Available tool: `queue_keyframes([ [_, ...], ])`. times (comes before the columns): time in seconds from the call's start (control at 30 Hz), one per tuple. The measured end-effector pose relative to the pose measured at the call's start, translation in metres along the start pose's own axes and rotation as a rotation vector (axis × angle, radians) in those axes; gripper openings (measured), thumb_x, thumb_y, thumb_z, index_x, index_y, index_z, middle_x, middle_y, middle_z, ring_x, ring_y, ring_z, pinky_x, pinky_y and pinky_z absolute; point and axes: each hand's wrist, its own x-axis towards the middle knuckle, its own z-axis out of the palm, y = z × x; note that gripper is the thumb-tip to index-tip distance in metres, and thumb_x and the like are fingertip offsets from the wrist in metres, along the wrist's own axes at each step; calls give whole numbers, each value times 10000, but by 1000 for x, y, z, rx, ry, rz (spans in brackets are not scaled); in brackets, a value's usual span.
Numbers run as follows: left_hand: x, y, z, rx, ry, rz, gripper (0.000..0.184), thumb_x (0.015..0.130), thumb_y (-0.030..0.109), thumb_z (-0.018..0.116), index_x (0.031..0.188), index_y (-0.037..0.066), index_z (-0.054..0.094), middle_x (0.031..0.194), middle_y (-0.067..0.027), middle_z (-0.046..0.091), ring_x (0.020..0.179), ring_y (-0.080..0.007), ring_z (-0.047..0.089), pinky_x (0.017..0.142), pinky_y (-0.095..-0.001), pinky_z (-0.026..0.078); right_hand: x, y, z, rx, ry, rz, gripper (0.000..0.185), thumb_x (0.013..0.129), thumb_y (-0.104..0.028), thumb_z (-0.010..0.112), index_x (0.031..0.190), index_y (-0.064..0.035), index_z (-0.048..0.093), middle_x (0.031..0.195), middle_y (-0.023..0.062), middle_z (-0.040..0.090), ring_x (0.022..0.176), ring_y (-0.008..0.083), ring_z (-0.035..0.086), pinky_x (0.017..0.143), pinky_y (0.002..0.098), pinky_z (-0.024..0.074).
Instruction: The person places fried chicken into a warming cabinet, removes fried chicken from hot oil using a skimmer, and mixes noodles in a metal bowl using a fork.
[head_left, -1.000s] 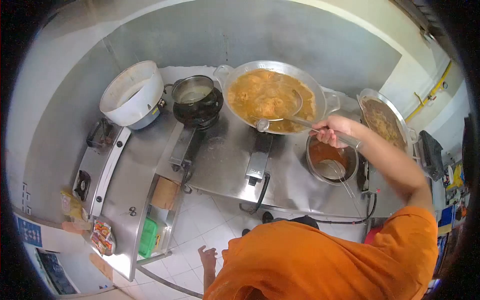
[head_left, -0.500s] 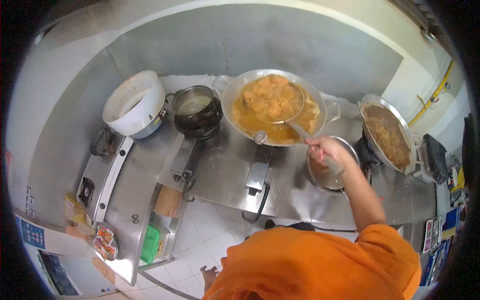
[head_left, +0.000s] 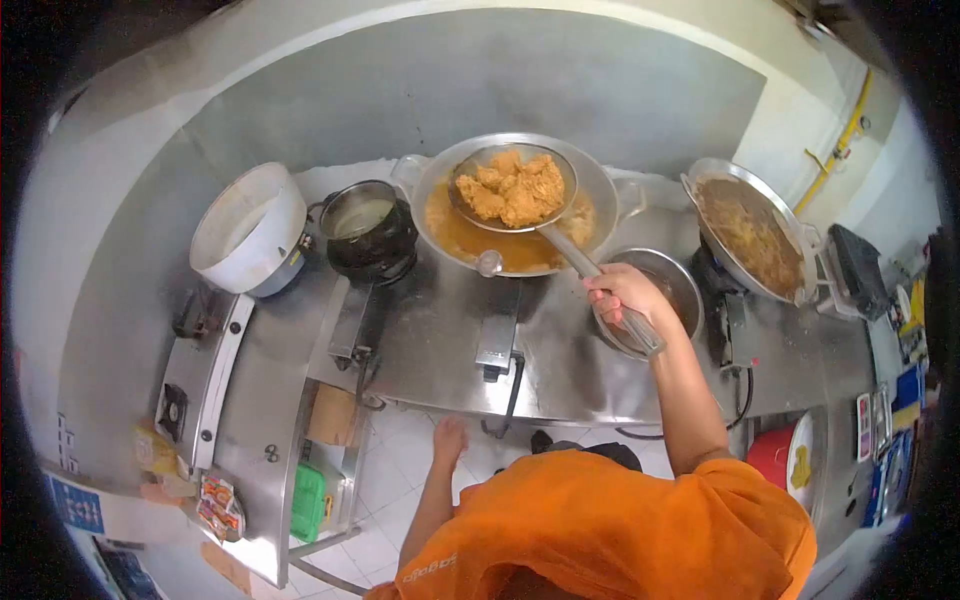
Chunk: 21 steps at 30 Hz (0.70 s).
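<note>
White-walled and round, a tub [head_left: 240, 225] stands at the far left, its pale inside smudged with brown. Below it, a long, straight-edged metal stove [head_left: 208, 370] carries round black knobs. Next comes a rounded, blackened pot [head_left: 370, 240] with a shiny steel rim and cloudy liquid inside. Lower down, a green plastic basket [head_left: 308, 503] sits on a shelf under the smooth, glossy steel worktop [head_left: 430, 350]. The left hand [head_left: 451, 440] hangs low beside the worktop's front edge, fingers curled in; whether it holds anything cannot be told.

Wide and silvery, a looped-handled wok [head_left: 608, 200] contains amber oil. Over it, a round metal skimmer [head_left: 560, 235] bears craggy, golden-brown fried pieces [head_left: 515, 190], heaped in its shallow bowl. The right hand [head_left: 622, 290] is closed around the skimmer's thick grey handle, above a round steel pot [head_left: 685, 285]. Farther right, a second wok [head_left: 790, 225] is filled with coarse, brown, lumpy contents, beside a black, angular box [head_left: 855, 265].
</note>
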Motion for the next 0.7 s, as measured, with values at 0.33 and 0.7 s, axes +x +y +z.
queue_keyframes([
  [0.33, 93, 66, 92, 443, -111, -3, 351, 924, 269, 722, 1123, -3, 626, 822, -93, 719, 646, -219, 689, 554, -379, 565, -145, 1, 3, 184, 80, -71, 169, 980, -46, 563, 1144, -7, 549, 692, 16, 500, 380, 11, 380, 268, 199, 309],
  [0.7, 59, 62, 85, 1281, 125, 486, 499, 915, 486, 650, 1196, 74, 641, 947, -208, 731, 865, -398, 719, 768, -501, 565, -244, 55, -20, 210, 226, -200, 182, 982, -61, 573, 1163, -48, 556, 668, -16, 491, 380, 16, 366, 281, 201, 273],
])
